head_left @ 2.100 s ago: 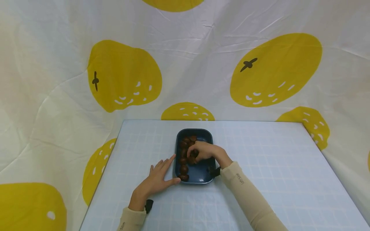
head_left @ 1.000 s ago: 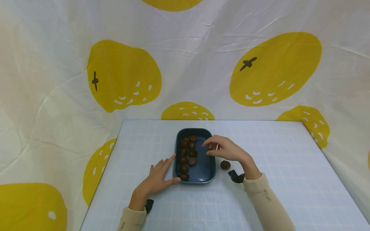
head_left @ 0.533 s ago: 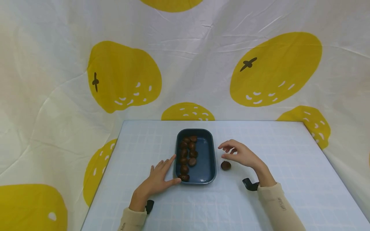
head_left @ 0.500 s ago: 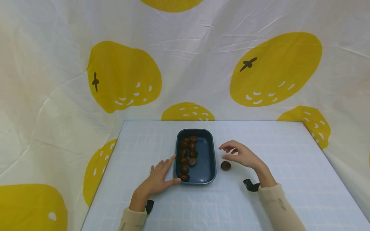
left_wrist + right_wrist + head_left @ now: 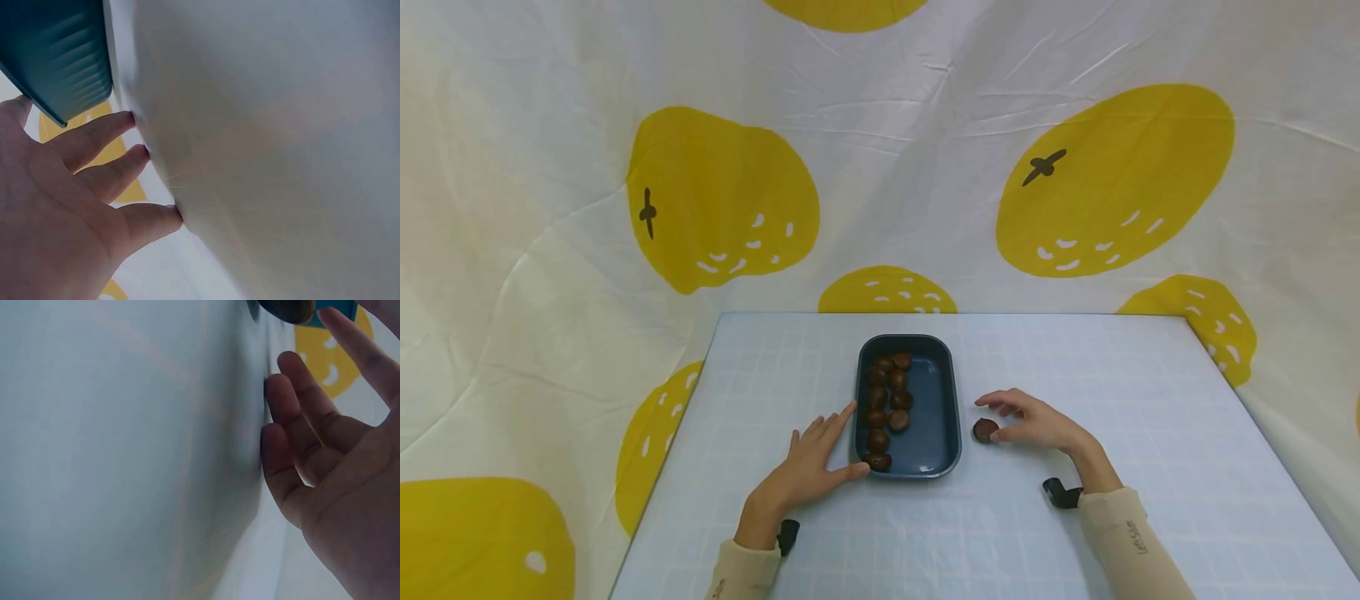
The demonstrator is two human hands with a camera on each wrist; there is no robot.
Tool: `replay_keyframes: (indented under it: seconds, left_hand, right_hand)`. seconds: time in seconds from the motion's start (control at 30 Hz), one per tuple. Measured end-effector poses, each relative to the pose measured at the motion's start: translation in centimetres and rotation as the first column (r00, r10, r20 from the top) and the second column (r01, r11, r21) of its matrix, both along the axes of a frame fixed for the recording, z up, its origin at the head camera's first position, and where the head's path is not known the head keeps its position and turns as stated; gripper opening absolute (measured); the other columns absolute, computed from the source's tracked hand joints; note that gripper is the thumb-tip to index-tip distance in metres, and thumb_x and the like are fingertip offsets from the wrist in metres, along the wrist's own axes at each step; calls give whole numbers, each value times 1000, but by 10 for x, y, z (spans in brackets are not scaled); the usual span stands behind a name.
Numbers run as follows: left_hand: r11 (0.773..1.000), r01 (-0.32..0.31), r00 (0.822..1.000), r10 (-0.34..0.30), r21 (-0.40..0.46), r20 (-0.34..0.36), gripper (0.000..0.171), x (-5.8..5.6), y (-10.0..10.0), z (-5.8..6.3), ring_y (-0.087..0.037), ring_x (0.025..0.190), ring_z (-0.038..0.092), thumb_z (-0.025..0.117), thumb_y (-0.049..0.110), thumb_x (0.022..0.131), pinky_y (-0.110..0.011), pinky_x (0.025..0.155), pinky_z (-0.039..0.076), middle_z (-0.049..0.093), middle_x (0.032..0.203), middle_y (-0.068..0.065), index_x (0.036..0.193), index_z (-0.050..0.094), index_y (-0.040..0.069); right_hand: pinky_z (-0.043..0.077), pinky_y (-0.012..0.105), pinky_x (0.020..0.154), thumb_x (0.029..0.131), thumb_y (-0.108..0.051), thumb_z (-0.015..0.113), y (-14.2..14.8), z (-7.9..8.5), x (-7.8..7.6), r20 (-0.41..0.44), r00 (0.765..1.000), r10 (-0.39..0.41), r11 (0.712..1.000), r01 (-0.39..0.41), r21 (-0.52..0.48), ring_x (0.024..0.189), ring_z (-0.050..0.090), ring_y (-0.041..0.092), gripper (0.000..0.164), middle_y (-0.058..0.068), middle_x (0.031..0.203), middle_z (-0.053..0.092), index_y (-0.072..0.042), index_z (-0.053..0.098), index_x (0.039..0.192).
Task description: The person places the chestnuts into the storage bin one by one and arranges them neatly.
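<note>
A dark blue rectangular tray (image 5: 925, 450) sits on the table with several brown chestnuts (image 5: 877, 398) lined up in two columns along its left side. My left hand (image 5: 805, 467) lies spread at the tray's left side, forefinger and thumb reaching the rim; in the left wrist view its other fingertips rest on the table. To the right of the tray lies a single chestnut (image 5: 985, 430). My right hand (image 5: 1030, 421) is around that chestnut's right side, thumb tip at its edge and bent fingers above it, without a closed grip. The right wrist view shows the chestnut (image 5: 290, 309) only in part.
A pale checked cloth (image 5: 1150, 417) covers the table. Behind it hangs a white curtain (image 5: 910, 183) printed with large yellow fruits. Black wrist cameras are strapped under both sleeves.
The right hand has left the tray, where it was among the chestnuts, moved right and come down beside the lone chestnut. The left hand has stayed in place.
</note>
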State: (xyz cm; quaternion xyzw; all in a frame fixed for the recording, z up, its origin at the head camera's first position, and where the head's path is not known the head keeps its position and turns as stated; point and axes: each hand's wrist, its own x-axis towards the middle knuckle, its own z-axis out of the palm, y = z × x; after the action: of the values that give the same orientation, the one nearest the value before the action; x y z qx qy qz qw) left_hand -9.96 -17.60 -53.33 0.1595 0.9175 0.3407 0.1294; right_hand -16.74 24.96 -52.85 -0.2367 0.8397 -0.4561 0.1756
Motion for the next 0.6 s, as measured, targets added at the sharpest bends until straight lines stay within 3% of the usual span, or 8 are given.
replay_keyframes:
  seconds: [0.3, 0.6]
  left_hand:
    - [1000, -3, 1000, 3, -4, 3, 94, 0, 0, 0, -39, 149, 13, 60, 74, 84, -72, 109, -1, 19, 165, -1, 157, 6, 51]
    - [1000, -4, 1000, 4, 6, -1, 94, 1, 0, 1, -39, 149, 13, 60, 75, 84, -72, 110, -1, 20, 165, -2, 157, 6, 51]
  right_hand:
    - [43, 44, 99, 83, -15, 83, 3, -10, -4, -62, 994, 91, 995, -88, 56, 116, 49, 26, 55, 5, 130, 57, -13, 62, 134]
    - [44, 44, 99, 84, -15, 83, 1, -10, -3, -78, 994, 78, 996, -74, 54, 114, 50, 25, 46, 2, 122, 60, -13, 66, 126]
